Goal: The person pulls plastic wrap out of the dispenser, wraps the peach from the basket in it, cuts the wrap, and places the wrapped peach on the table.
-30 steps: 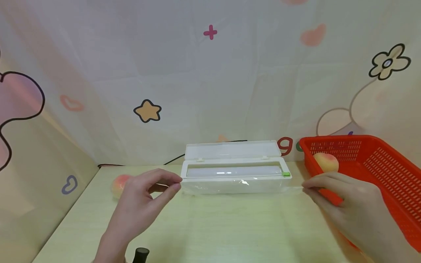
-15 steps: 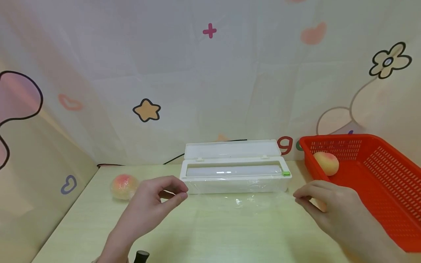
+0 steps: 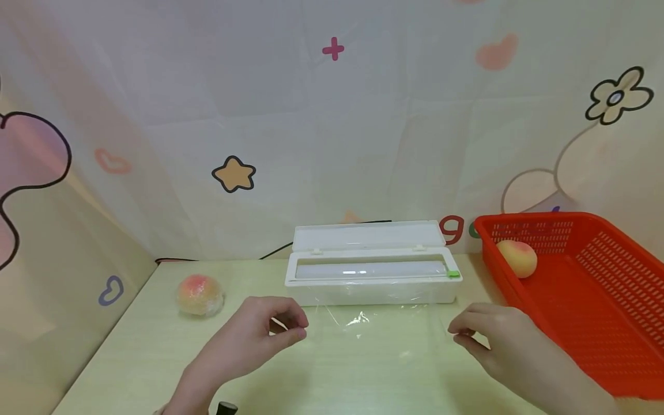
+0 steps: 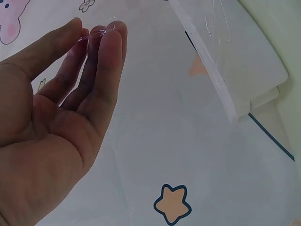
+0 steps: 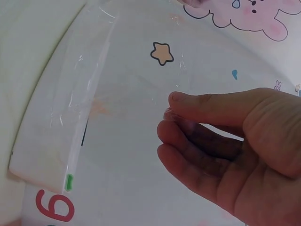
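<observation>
Clear cling film (image 3: 363, 319) stretches toward me from a white cling film dispenser (image 3: 370, 295), its lid raised and the roll showing inside. My left hand (image 3: 254, 335) pinches the film's left corner between thumb and fingers; in the left wrist view a shiny bit of film (image 4: 98, 34) lies at its fingertips. Opposite it, my right hand (image 3: 505, 344) pinches the right corner, with film visible at the thumb in the right wrist view. Both hands hover above the table in front of the dispenser. A green cutter slide (image 3: 453, 274) sits at the dispenser's right end.
A film-wrapped peach (image 3: 199, 295) lies on the table (image 3: 129, 357) at left. The red basket (image 3: 581, 328) at right holds another peach (image 3: 517, 259). A black-topped object (image 3: 226, 408) pokes up at the front edge. A printed curtain (image 3: 363, 144) hangs behind.
Both hands have moved toward me and slightly closer together, drawing more film out of the dispenser. The wrapped peach at left, partly hidden before by the left hand, is now fully visible.
</observation>
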`<state>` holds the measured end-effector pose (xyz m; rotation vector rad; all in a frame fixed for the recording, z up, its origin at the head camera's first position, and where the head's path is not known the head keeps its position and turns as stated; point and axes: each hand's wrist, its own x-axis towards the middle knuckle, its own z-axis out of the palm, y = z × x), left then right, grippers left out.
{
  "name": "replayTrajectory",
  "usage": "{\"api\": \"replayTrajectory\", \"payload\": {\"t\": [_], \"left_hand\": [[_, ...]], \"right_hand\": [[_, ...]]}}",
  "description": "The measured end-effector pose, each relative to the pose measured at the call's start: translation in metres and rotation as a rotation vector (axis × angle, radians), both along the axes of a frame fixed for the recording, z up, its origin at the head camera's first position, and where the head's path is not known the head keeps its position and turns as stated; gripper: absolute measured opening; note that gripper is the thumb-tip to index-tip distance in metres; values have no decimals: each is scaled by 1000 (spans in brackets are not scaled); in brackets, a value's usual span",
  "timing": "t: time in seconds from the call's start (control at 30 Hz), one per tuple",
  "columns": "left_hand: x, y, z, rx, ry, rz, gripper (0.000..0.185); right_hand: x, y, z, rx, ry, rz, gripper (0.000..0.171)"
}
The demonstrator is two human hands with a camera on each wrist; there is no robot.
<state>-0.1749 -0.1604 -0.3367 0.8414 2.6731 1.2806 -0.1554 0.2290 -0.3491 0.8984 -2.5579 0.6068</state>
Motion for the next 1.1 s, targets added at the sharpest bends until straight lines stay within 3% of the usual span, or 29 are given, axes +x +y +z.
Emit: {"api": "replayTrajectory", "payload": {"t": [0.1,0.23,0.4,0.53,0.73,0.93,1.0,1.1], "left_hand": [[-2,0,-3,-24,-34,-37,12],[-4,-1,-7,-46,-84,-93,10],[-10,-2,-17,-86,-128,-196,18],[-14,-1,-25,-110,-167,-261,19],[-18,-1,-33,-156,-198,-302,14],[-20,-1,-40,-227,-217,-333,13],[-20,-2,-42,-254,-219,-342,14],[-20,-1,-45,-298,-230,-342,17]], "right_hand": [[-4,0,-6,50,-72,9,32],[-9,0,-11,131,-244,-2,25],[-16,-2,-18,235,-412,39,22],[-19,-6,-25,287,-479,36,22],[-23,-11,-37,368,-577,21,22],[-21,-10,-49,396,-563,114,23],[-19,-10,-50,382,-599,89,24],[-14,-14,-49,352,-737,-30,23]]}}
